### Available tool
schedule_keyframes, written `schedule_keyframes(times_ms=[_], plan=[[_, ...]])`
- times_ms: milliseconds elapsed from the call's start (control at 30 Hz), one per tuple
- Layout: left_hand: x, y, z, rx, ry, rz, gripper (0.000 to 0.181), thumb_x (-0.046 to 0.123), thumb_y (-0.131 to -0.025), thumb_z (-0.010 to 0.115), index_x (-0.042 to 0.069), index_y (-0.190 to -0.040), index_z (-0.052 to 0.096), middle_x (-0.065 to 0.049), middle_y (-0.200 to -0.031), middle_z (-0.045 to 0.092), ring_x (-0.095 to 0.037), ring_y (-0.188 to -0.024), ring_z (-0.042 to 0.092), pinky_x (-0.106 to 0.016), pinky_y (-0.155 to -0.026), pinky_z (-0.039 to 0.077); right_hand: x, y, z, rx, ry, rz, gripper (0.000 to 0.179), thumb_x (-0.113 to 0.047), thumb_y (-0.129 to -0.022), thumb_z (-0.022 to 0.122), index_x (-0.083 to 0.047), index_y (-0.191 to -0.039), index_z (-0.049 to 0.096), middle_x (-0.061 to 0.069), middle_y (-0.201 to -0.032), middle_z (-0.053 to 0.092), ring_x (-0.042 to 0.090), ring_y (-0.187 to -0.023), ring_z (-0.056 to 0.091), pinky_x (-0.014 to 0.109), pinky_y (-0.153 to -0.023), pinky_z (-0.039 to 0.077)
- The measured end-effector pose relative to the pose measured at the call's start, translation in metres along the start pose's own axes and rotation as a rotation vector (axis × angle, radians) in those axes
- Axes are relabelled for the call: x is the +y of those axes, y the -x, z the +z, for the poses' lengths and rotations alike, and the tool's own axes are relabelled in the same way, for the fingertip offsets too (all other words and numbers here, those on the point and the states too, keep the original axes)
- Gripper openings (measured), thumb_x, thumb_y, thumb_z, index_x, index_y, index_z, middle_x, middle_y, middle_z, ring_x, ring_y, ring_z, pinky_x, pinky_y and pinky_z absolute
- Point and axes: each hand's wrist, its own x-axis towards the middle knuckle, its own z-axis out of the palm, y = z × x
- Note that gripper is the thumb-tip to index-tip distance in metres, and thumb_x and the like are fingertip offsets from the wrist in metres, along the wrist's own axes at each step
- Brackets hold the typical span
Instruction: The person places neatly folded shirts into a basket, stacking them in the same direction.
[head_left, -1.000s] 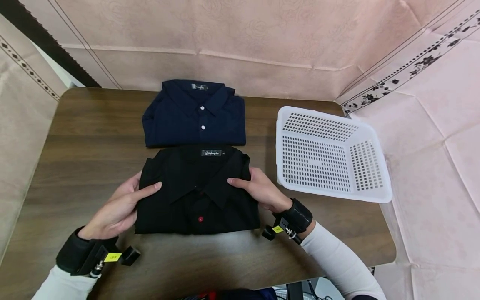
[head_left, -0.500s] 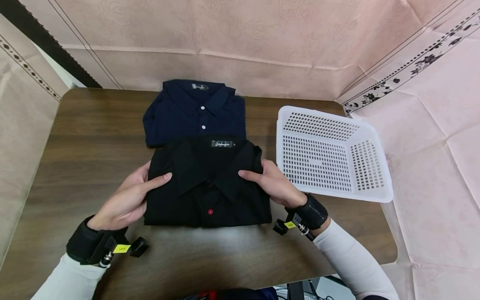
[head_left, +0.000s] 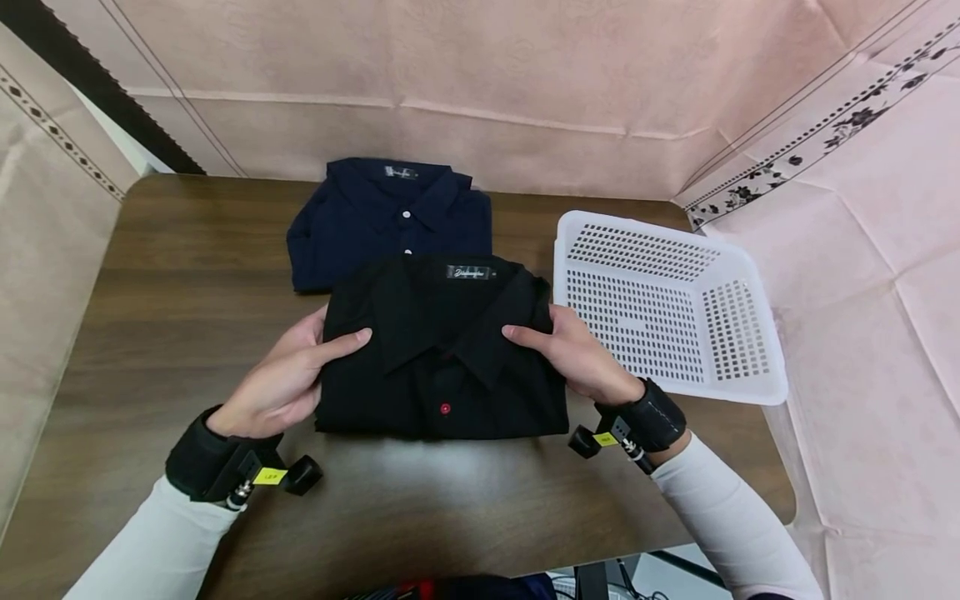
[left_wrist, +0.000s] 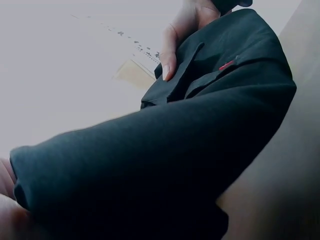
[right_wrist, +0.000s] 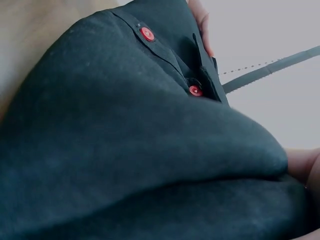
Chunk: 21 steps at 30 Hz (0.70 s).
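A folded black shirt (head_left: 442,367) with a red button and a collar label is held between both hands. My left hand (head_left: 288,375) grips its left side, thumb on top and fingers hidden beneath. On the opposite side my right hand (head_left: 581,354) pinches it the same way. In the left wrist view the black shirt (left_wrist: 150,150) sags in a broad fold; two red buttons show on the shirt (right_wrist: 115,115) in the right wrist view. Behind it lies a folded navy shirt (head_left: 390,221) with white buttons, its front edge overlapped by the black one in the head view.
A white perforated plastic basket (head_left: 667,387) stands at the right of the wooden table (head_left: 187,275), close beside my right hand. Pale pink patterned cloth (head_left: 525,83) hangs behind the table and along its sides. Cables and dark items show below the front edge.
Both hands have carried the black shirt to the right and away from me, toward the basket. It now overlaps the navy shirt's front edge. The navy shirt and the basket stay in place.
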Motion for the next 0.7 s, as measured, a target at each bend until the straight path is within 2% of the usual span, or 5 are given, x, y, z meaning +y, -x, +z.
schedule_keyframes(times_ms=[200, 300, 433, 600, 700], plan=[[0.005, -0.007, 0.007, -0.023, -0.026, 0.01, 0.07, 0.011, -0.098, 0.055, 0.019, -0.157, 0.017, -0.004, -0.162, 0.026, -0.016, -0.137, 0.041, -0.037, -0.103, 0.044, -0.005, 0.002, -0.009, 0.022, 0.021, 0.02, 0.046, -0.034, -0.09, 0.068, -0.002, -0.121, 0.056, 0.013, -0.115, 0.067, 0.022, -0.099, 0.067, 0.033, -0.081, 0.056], [0.008, -0.013, 0.014, 0.013, -0.12, 0.001, 0.082, 0.019, -0.096, 0.059, 0.021, -0.16, 0.007, 0.005, -0.165, 0.015, -0.011, -0.144, 0.026, -0.036, -0.112, 0.033, -0.005, 0.003, -0.015, 0.043, 0.033, 0.023, 0.049, -0.035, -0.089, 0.068, -0.003, -0.123, 0.054, 0.012, -0.116, 0.066, 0.021, -0.099, 0.066, 0.032, -0.08, 0.055], [0.011, -0.022, 0.021, 0.033, -0.181, -0.009, 0.092, 0.023, -0.094, 0.063, 0.022, -0.16, -0.002, 0.011, -0.165, 0.005, -0.008, -0.147, 0.011, -0.038, -0.119, 0.016, -0.005, 0.006, -0.024, 0.071, 0.043, 0.025, 0.049, -0.037, -0.088, 0.069, -0.003, -0.12, 0.054, 0.011, -0.112, 0.066, 0.019, -0.092, 0.067, 0.028, -0.074, 0.056], [0.013, -0.032, 0.026, 0.047, -0.182, -0.024, 0.098, 0.025, -0.093, 0.065, 0.021, -0.159, -0.009, 0.011, -0.165, -0.004, -0.006, -0.147, 0.0, -0.039, -0.121, 0.006, -0.007, 0.009, -0.033, 0.065, -0.019, 0.027, 0.049, -0.036, -0.089, 0.069, -0.002, -0.121, 0.052, 0.012, -0.115, 0.066, 0.019, -0.096, 0.068, 0.03, -0.078, 0.057], [0.012, -0.038, 0.029, 0.033, -0.158, -0.003, 0.096, 0.021, -0.093, 0.065, 0.02, -0.159, -0.004, 0.01, -0.166, 0.003, -0.007, -0.147, 0.006, -0.038, -0.12, 0.011, -0.008, 0.01, -0.039, 0.057, -0.05, 0.019, 0.049, -0.033, -0.09, 0.068, -0.002, -0.125, 0.05, 0.013, -0.12, 0.064, 0.021, -0.102, 0.067, 0.033, -0.083, 0.057]])
